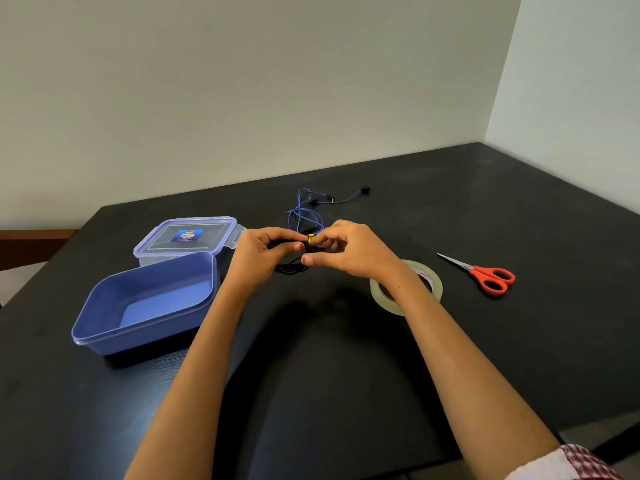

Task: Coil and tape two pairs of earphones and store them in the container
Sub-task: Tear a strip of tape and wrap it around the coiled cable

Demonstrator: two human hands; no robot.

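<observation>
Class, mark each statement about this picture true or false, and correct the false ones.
1. The left hand and right hand both hold the black earphones. True.
2. The blue container holds a coiled pair. False: it is empty.
3. The blue earphones lie loose on the table beyond the hands. True.
4. The red scissors lie left of the blue container. False: they lie far right, beyond the tape roll.
5. The lid is on the blue container. False: it lies behind it.
</observation>
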